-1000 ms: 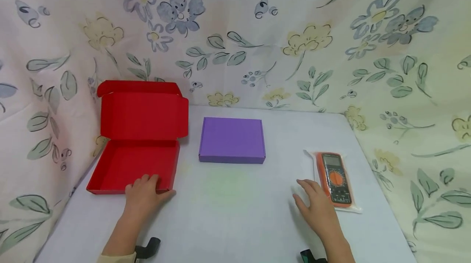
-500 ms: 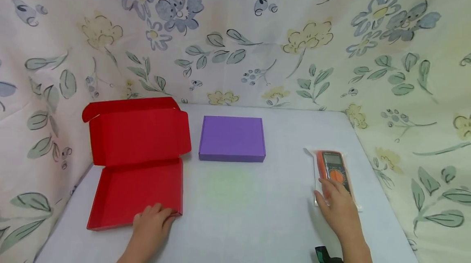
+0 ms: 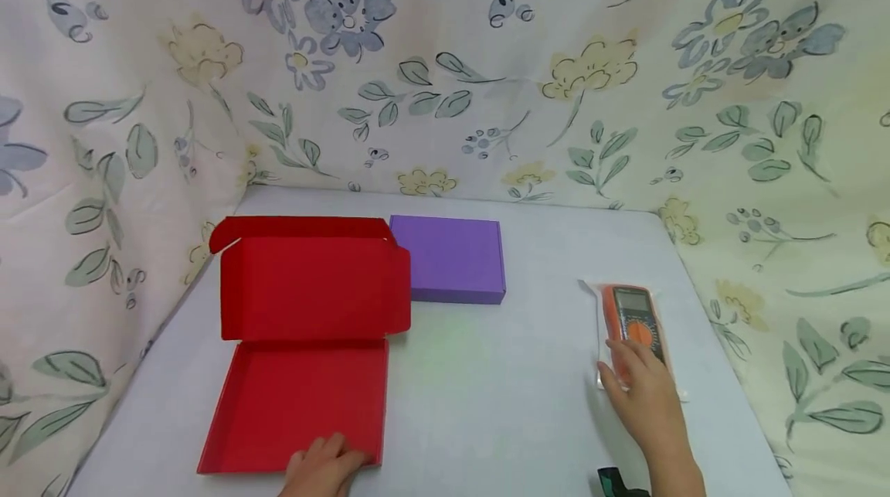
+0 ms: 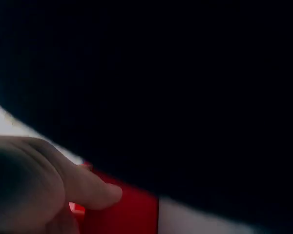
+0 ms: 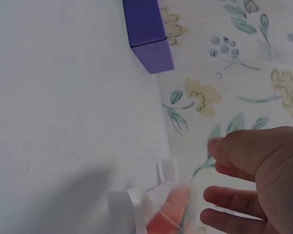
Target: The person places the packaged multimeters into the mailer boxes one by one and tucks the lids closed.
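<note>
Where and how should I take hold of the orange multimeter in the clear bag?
I'd grip the orange multimeter across its middle by the two long sides, bringing the right hand from above and the near side. It lies flat, face up, longer than wide, with its near end toward the person. The clear bag sticks out loosely, so its edges look less secure.

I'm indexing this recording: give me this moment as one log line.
left hand: at near edge of open red box; right hand: over bagged multimeter, contact unclear; purple box: closed, on table
</note>
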`<state>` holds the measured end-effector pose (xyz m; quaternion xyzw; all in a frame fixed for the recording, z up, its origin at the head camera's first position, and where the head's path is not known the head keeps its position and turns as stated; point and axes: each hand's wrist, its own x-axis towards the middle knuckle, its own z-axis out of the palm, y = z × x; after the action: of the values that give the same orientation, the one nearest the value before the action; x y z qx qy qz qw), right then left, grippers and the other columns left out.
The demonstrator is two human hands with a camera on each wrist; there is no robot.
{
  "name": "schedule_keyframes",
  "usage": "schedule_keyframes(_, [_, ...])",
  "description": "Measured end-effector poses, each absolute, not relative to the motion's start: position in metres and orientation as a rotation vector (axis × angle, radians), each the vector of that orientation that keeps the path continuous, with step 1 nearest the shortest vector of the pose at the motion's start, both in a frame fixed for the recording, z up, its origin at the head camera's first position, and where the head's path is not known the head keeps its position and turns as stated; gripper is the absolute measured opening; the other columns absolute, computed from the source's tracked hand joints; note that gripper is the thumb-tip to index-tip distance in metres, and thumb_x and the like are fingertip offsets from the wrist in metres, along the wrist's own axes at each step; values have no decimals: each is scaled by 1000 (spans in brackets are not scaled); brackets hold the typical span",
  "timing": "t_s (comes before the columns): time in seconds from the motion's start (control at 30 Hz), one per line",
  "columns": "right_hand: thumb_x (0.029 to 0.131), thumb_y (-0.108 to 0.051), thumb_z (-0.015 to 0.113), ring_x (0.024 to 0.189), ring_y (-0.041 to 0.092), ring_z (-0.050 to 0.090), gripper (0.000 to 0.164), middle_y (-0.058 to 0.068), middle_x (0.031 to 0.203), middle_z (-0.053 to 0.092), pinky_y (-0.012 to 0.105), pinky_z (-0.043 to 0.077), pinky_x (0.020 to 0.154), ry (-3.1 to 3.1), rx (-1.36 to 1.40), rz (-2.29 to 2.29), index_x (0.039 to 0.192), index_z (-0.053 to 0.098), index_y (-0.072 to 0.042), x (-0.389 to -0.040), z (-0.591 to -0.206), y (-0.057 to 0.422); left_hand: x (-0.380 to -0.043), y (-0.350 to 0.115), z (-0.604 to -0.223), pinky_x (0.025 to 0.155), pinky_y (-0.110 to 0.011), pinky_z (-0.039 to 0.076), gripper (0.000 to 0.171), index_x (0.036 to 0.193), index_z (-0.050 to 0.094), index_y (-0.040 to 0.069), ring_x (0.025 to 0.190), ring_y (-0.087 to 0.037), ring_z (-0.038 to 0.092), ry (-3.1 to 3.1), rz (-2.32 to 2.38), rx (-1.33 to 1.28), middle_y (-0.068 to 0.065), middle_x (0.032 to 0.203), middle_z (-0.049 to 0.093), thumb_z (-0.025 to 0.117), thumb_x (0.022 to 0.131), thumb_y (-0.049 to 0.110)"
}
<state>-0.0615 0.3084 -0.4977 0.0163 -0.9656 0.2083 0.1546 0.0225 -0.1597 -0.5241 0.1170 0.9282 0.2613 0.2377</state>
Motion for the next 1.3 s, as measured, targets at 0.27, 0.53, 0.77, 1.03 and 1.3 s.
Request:
schedule_keyframes(0.27, [82, -13, 85, 112, 45, 58, 42, 22, 122, 63, 66, 46, 91, -2732, 62, 581, 121, 70, -4, -56, -500, 309, 16, -139, -519, 72, -33, 32, 49, 126, 72, 21, 91, -2, 41, 2389, 824, 609, 18, 98, 48, 78, 86, 49])
schedule_keyframes(0.53, [81, -12, 85, 107, 46, 60, 42, 22, 117, 64, 63, 47, 89, -2708, 64, 566, 118, 70, 0, -50, -502, 315, 5, -110, -515, 74, -27, 35, 44, 133, 68, 19, 97, 1, 45, 2386, 865, 936, 14, 107, 56, 76, 89, 14])
schedule_keyframes(0.77, [82, -14, 83, 105, 45, 61, 41, 23, 117, 64, 64, 48, 88, -2726, 27, 549, 117, 70, 3, -44, -503, 319, -8, -85, -511, 82, -25, 36, 56, 145, 59, 12, 110, -3, 48, 2352, 905, 1101, 8, 124, 57, 68, 91, 0])
schedule_keyframes(1.03, [83, -15, 83, 108, 44, 61, 42, 22, 119, 64, 63, 50, 89, -2764, -10, 567, 120, 70, 1, -44, -506, 316, -25, -62, -505, 87, -28, 40, 55, 148, 56, 12, 116, -5, 50, 2300, 915, 1135, 5, 129, 58, 67, 94, 3])
schedule_keyframes(1.3, [85, -17, 83, 110, 43, 60, 42, 21, 122, 63, 63, 49, 91, -2808, -34, 552, 123, 70, -2, -50, -507, 314, -40, -46, -505, 95, -33, 41, 59, 152, 51, 14, 123, -5, 47, 2278, 951, 1097, 7, 137, 54, 64, 95, 5])
